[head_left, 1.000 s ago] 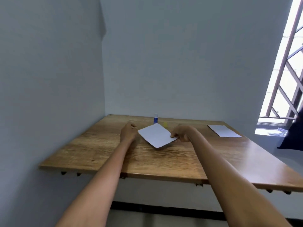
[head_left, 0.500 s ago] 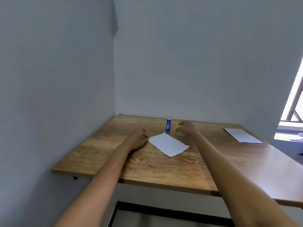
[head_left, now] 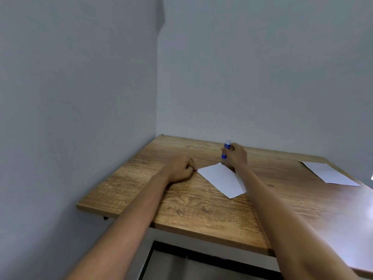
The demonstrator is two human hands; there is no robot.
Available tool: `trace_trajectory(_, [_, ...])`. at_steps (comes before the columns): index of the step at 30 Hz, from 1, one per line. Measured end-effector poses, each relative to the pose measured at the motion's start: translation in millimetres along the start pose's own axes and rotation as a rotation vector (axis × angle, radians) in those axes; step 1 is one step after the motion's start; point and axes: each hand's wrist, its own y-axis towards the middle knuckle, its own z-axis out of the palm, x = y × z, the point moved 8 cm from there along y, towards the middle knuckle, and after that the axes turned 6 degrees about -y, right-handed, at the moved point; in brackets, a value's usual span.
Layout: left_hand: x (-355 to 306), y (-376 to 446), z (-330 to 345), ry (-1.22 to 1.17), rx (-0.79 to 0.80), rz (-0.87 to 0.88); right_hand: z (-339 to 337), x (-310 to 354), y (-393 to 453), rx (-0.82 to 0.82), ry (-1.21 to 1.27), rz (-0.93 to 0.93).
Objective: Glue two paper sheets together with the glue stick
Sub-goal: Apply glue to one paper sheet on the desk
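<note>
A small white paper sheet [head_left: 222, 179] lies flat on the wooden table [head_left: 201, 207]. My left hand [head_left: 178, 168] rests on the table at the sheet's left corner, fingers curled, touching its edge. Behind the sheet, my right hand [head_left: 236, 155] grips the blue glue stick [head_left: 226, 148], which stands upright with its white cap on top. A second white paper sheet [head_left: 328, 172] lies far right on the table, away from both hands.
The table sits in a corner, with a grey wall [head_left: 80, 98] on the left and another behind. Its front edge runs across the lower part of the view.
My right hand let go of the sheet's right corner, reached back and closed round the glue stick. My left hand stayed at the sheet's left corner. The camera turned left.
</note>
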Motion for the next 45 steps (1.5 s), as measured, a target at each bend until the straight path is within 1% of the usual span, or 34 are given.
trace_trajectory(2, [-1.1, -0.8, -1.2, 0.031, 0.003, 0.002, -1.7, 9.3, -4.8, -0.013, 0.096, -0.076])
trace_trajectory(4, [-2.3, -2.3, -2.0, 0.058, 0.002, 0.009, -0.2, 18.9, -11.8, 0.039, 0.231, -0.139])
trace_trajectory(6, [-3.3, -4.7, -3.6, 0.077, -0.005, 0.010, 4.3, 24.5, -18.6, 0.119, 0.368, -0.159])
trace_trajectory(7, [-3.9, -6.0, -4.9, 0.087, -0.012, 0.014, 6.6, 26.8, -22.6, 0.146, 0.404, -0.166])
trace_trajectory(9, [-4.7, -8.1, -7.4, 0.099, -0.025, 0.022, 10.1, 27.6, -28.0, 0.146, 0.405, -0.192])
trace_trajectory(11, [-4.3, -9.3, -8.3, 0.118, -0.030, 0.022, 12.2, 25.7, -30.9, 0.138, 0.432, -0.189])
trace_trajectory(12, [-3.7, -9.6, -7.7, 0.129, -0.031, 0.020, 13.7, 23.8, -31.1, 0.150, 0.487, -0.172])
trace_trajectory(14, [-3.4, -9.0, -7.2, 0.149, -0.033, 0.021, 18.7, 20.2, -30.4, 0.210, 0.588, -0.137])
trace_trajectory(15, [-3.6, -8.5, -7.3, 0.159, -0.036, 0.021, 22.0, 19.3, -30.3, 0.245, 0.600, -0.130])
trace_trajectory(17, [-5.2, -7.8, -7.6, 0.178, -0.039, 0.022, 27.8, 20.0, -30.3, 0.279, 0.566, -0.142])
trace_trajectory(22, [-7.3, -9.6, -8.5, 0.224, -0.054, 0.016, 30.5, 32.5, -32.5, 0.183, 0.337, -0.255])
trace_trajectory(27, [-8.2, -10.1, -8.1, 0.238, -0.045, 0.011, 32.4, 45.5, -40.0, 0.138, 0.177, -0.353])
trace_trajectory(35, [-8.8, -9.0, -6.9, 0.260, -0.056, 0.008, 38.2, 51.6, -44.2, 0.124, 0.087, -0.429])
trace_trajectory(45, [-14.0, -13.2, -8.6, 0.282, -0.044, 0.015, 43.3, 51.1, -46.7, 0.110, 0.040, -0.428])
